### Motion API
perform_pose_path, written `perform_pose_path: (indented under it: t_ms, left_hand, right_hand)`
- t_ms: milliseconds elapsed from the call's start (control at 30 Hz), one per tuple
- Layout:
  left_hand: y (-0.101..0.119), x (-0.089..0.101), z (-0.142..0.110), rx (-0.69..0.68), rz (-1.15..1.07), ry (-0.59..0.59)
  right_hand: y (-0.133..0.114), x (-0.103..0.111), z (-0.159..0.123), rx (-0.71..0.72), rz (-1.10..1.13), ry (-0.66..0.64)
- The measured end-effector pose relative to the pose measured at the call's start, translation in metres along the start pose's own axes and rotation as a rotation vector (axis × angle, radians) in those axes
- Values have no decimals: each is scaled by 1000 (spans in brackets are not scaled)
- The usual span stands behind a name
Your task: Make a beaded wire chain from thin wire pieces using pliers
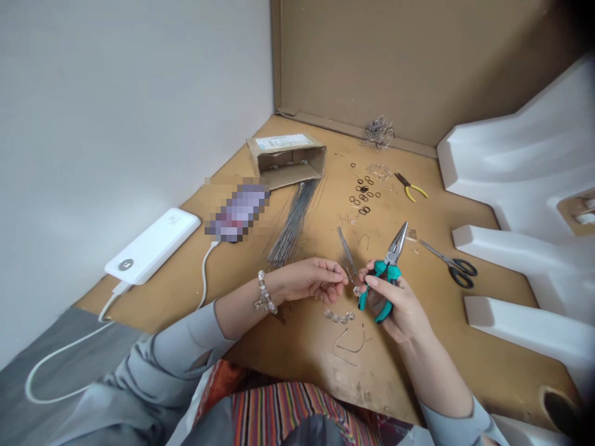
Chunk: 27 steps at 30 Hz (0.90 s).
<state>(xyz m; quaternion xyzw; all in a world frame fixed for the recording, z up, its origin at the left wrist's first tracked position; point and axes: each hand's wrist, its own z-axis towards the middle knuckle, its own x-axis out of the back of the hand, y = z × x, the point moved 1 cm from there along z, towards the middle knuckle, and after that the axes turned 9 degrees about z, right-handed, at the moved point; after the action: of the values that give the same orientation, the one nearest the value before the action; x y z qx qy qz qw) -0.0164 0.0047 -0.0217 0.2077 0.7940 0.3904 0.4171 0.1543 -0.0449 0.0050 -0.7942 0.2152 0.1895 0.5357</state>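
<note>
My right hand [403, 308] is wrapped round teal-handled long-nose pliers [396, 246], whose metal jaws point up and away from me. Between my hands hangs a clear round bead [356, 290], close to my right fingertips. My left hand [320, 279] has its thumb and forefinger pinched on a thin wire; most of that wire is too fine to follow. Below the hands a short row of clear beads [339, 317] lies on the table. Nearer me are bent wire pieces [348, 347]. A small bundle of straight wires [344, 244] lies just beyond my fingertips.
A larger wire bundle [290, 229] sticks out from an open cardboard box [286, 144]. Black rings [364, 198], yellow-handled pliers [411, 188] and black scissors [458, 269] lie farther off. A phone [239, 210] and white power bank [153, 246] with cable are left; white moulded foam [506, 254] borders the right.
</note>
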Motion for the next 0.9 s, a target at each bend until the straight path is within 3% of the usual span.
perform_pose_path:
  t_ms: [267, 467, 567, 667, 733, 900]
  left_hand:
    - [-7, 3, 3, 29, -50, -33]
    - [-3, -3, 2, -116, 170, 169]
    - [3, -5, -2, -200, 334, 322]
    - [9, -4, -6, -321, 451, 561]
    - [11, -1, -8, -419, 521, 700]
    - [12, 0, -12, -569, 706, 814]
  right_hand:
    - [1, 2, 0, -1, -37, 6]
    - [3, 11, 2, 101, -143, -32]
    - [-4, 17, 2, 251, -441, 38]
    - [-15, 20, -3, 407, -834, 128]
    - [-18, 20, -6, 424, -1079, 95]
    - [-7, 19, -5, 434, -1514, 3]
